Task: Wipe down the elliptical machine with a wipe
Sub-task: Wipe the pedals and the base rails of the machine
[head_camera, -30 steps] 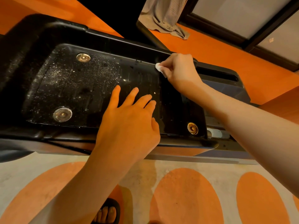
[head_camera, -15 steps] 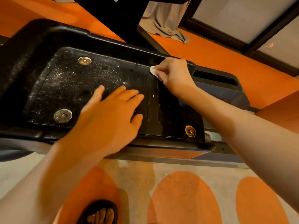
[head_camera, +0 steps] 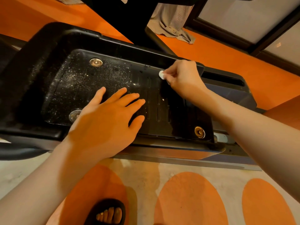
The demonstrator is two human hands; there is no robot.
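Observation:
The elliptical's black foot pedal [head_camera: 68,88] fills the middle of the head view. Its left half is speckled with white dust; its right half looks darker and shinier. My right hand [head_camera: 183,78] pinches a small white wipe [head_camera: 161,74] and holds it against the pedal's far inner edge. My left hand [head_camera: 107,120] lies flat on the pedal's ribbed surface with fingers spread, near the front rim. Round metal bolts [head_camera: 96,62] sit at the pedal's corners.
A black frame arm [head_camera: 129,21] of the machine rises behind the pedal. A grey cloth [head_camera: 172,23] lies on the orange floor beyond it, by a dark-framed window [head_camera: 243,21]. My sandalled foot [head_camera: 107,213] stands on the orange-dotted floor below.
My right hand with the wipe stays at the pedal's far edge, sliding slightly left along it. My left hand shifted left on the pedal and spread its fingers.

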